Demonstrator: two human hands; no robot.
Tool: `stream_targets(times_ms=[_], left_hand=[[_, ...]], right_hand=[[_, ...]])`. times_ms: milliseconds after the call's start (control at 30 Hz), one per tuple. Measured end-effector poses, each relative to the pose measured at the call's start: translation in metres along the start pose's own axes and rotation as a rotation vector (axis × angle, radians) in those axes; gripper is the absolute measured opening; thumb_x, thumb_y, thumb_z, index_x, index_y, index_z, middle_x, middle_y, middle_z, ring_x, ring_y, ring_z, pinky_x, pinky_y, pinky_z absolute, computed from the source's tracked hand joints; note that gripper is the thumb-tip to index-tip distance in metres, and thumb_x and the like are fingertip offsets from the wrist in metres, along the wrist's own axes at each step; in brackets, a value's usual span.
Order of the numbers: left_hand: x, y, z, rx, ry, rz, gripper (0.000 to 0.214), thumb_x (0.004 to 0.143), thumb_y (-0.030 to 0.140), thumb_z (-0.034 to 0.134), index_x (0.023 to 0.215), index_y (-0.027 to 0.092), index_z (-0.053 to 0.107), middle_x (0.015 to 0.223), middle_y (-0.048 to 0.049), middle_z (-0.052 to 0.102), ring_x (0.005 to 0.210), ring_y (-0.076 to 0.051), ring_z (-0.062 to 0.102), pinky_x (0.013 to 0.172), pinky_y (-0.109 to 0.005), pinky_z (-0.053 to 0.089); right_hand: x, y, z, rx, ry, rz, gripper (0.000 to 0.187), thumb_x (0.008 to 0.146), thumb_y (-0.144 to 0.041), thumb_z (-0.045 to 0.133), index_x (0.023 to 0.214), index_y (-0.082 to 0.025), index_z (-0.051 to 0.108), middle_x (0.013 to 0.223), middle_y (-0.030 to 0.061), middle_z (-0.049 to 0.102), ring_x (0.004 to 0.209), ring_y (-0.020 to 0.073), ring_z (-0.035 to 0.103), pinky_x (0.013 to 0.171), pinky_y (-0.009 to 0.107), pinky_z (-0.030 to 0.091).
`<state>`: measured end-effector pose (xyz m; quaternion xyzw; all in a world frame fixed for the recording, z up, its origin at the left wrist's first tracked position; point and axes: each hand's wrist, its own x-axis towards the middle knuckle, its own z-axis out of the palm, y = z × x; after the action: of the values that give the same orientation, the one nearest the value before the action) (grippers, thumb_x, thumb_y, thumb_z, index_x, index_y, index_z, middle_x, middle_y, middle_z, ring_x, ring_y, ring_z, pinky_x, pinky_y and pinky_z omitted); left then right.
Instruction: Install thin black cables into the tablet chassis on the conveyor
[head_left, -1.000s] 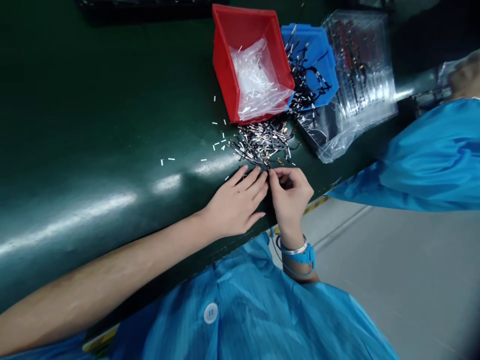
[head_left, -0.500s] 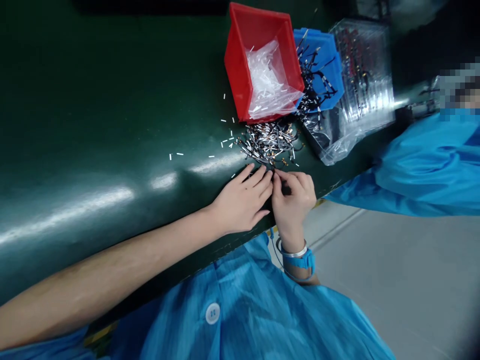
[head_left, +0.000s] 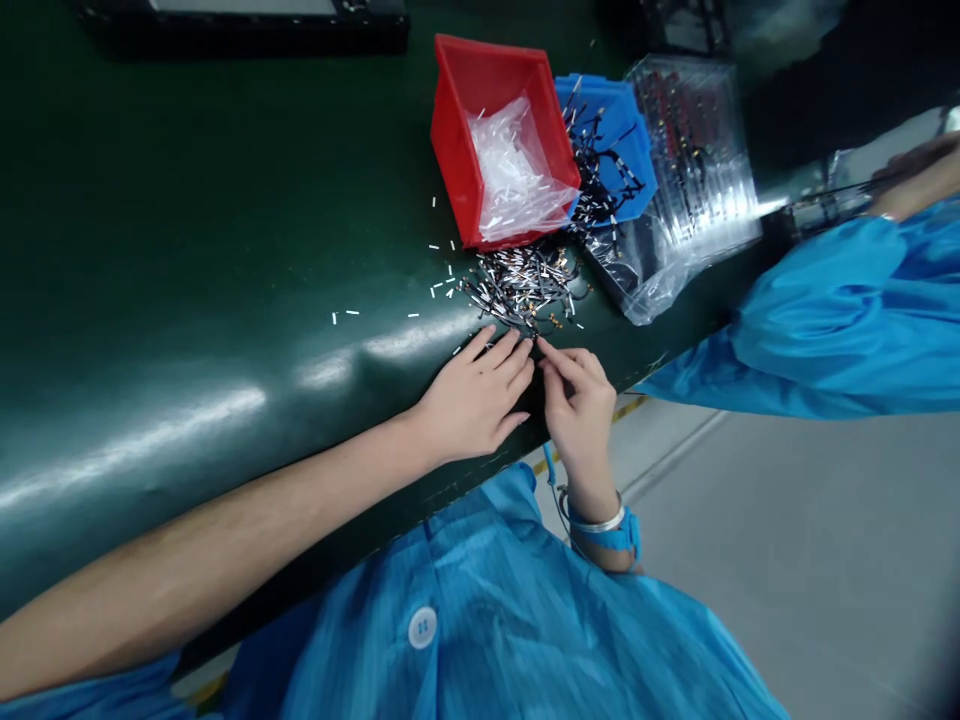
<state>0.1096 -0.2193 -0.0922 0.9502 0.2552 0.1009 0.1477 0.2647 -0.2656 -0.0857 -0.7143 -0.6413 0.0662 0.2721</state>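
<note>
My left hand (head_left: 472, 400) rests on the dark green table (head_left: 187, 280), fingers together and pointing at a pile of small black and silver cable pieces (head_left: 521, 285). My right hand (head_left: 577, 395) is beside it, thumb and forefinger pinched at the near edge of the pile on a tiny piece that I cannot make out. The fingertips of both hands meet there. A blue wrist strap and a metal bangle (head_left: 607, 525) sit on my right wrist.
A red bin (head_left: 457, 150) with a clear bag of white tubes stands behind the pile, next to a blue bin (head_left: 626, 130) of black cables and a clear plastic tray (head_left: 697, 160). Loose white tube bits (head_left: 435, 290) lie left of the pile. A co-worker's blue sleeve (head_left: 840, 320) is at right.
My right forefinger has stretched forward toward the pile's edge. The left hand has stayed put. The view has shifted slightly.
</note>
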Motion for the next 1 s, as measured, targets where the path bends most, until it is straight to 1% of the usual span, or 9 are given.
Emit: stream_targets(times_ms=[100, 267, 367, 467, 533, 633, 700, 833, 1000], left_hand=[[0.0, 0.0, -0.001, 0.005, 0.01, -0.004, 0.055, 0.094, 0.042, 0.046, 0.135, 0.006, 0.051, 0.147, -0.0159, 0.044, 0.139, -0.031, 0.036, 0.116, -0.048, 0.023], [-0.001, -0.001, 0.001, 0.003, 0.06, 0.002, 0.053, 0.094, 0.041, 0.047, 0.132, 0.006, 0.054, 0.143, -0.0163, 0.049, 0.137, -0.03, 0.039, 0.115, -0.048, 0.025], [-0.001, -0.001, 0.002, -0.019, 0.11, 0.01, 0.048, 0.093, 0.035, 0.048, 0.129, 0.004, 0.056, 0.14, -0.0175, 0.052, 0.134, -0.031, 0.043, 0.114, -0.048, 0.027], [-0.003, -0.003, 0.002, -0.088, 0.213, -0.005, 0.039, 0.093, 0.023, 0.044, 0.124, 0.005, 0.059, 0.14, -0.0165, 0.052, 0.134, -0.03, 0.043, 0.112, -0.049, 0.031], [-0.004, -0.006, 0.001, -0.16, 0.315, -0.033, 0.035, 0.093, 0.016, 0.041, 0.121, 0.009, 0.061, 0.14, -0.0134, 0.053, 0.135, -0.028, 0.042, 0.109, -0.048, 0.034], [-0.006, -0.01, -0.003, -0.265, 0.467, -0.072, 0.032, 0.092, 0.011, 0.039, 0.113, 0.016, 0.063, 0.133, -0.0095, 0.06, 0.13, -0.025, 0.048, 0.103, -0.047, 0.04], [-0.009, -0.011, -0.006, -0.294, 0.52, -0.08, 0.029, 0.092, 0.01, 0.041, 0.109, 0.017, 0.064, 0.126, -0.0092, 0.065, 0.124, -0.024, 0.053, 0.098, -0.047, 0.044], [-0.024, -0.003, -0.013, -0.217, 0.496, -0.033, 0.026, 0.091, 0.011, 0.045, 0.107, 0.014, 0.065, 0.115, -0.0108, 0.069, 0.111, -0.024, 0.06, 0.092, -0.044, 0.048], [-0.045, 0.013, -0.007, -0.042, 0.308, 0.132, 0.028, 0.091, 0.012, 0.043, 0.105, 0.009, 0.067, 0.113, -0.0143, 0.069, 0.108, -0.025, 0.062, 0.09, -0.039, 0.051]], right_hand=[[-0.001, 0.006, -0.003, 0.052, 0.062, -0.012, 0.032, 0.09, -0.016, 0.046, 0.106, -0.024, 0.071, 0.081, 0.0033, 0.064, 0.078, 0.0177, 0.058, 0.071, 0.034, 0.049], [-0.001, 0.006, 0.0, -0.176, 0.078, -0.159, 0.033, 0.09, -0.015, 0.044, 0.106, -0.022, 0.072, 0.081, 0.0061, 0.064, 0.078, 0.0204, 0.053, 0.067, 0.034, 0.046], [0.001, 0.007, -0.002, -0.198, 0.075, -0.195, 0.031, 0.091, -0.015, 0.045, 0.105, -0.02, 0.072, 0.082, 0.0069, 0.065, 0.077, 0.0203, 0.054, 0.065, 0.034, 0.047], [0.004, 0.012, -0.013, -0.117, 0.116, -0.187, 0.023, 0.09, -0.016, 0.052, 0.099, -0.02, 0.072, 0.083, 0.0056, 0.067, 0.078, 0.0184, 0.057, 0.065, 0.031, 0.048], [0.006, 0.016, -0.023, -0.094, 0.118, -0.209, 0.017, 0.089, -0.018, 0.056, 0.091, -0.021, 0.072, 0.081, 0.0043, 0.067, 0.076, 0.0172, 0.058, 0.063, 0.03, 0.048], [0.01, 0.017, -0.034, -0.103, 0.026, -0.352, 0.014, 0.088, -0.017, 0.058, 0.082, -0.019, 0.07, 0.076, 0.0029, 0.068, 0.072, 0.0159, 0.057, 0.063, 0.029, 0.048], [0.014, 0.014, -0.036, -0.158, -0.066, -0.493, 0.015, 0.088, -0.016, 0.057, 0.081, -0.018, 0.069, 0.075, 0.0032, 0.069, 0.072, 0.0164, 0.056, 0.063, 0.028, 0.047], [0.025, 0.006, -0.031, -0.348, -0.222, -0.732, 0.019, 0.089, -0.015, 0.055, 0.073, -0.016, 0.067, 0.072, 0.0053, 0.066, 0.073, 0.0186, 0.052, 0.06, 0.03, 0.041], [0.032, 0.002, -0.025, -0.449, -0.292, -0.817, 0.019, 0.085, -0.009, 0.055, 0.069, -0.014, 0.065, 0.067, 0.0067, 0.063, 0.072, 0.0191, 0.051, 0.058, 0.03, 0.035]])
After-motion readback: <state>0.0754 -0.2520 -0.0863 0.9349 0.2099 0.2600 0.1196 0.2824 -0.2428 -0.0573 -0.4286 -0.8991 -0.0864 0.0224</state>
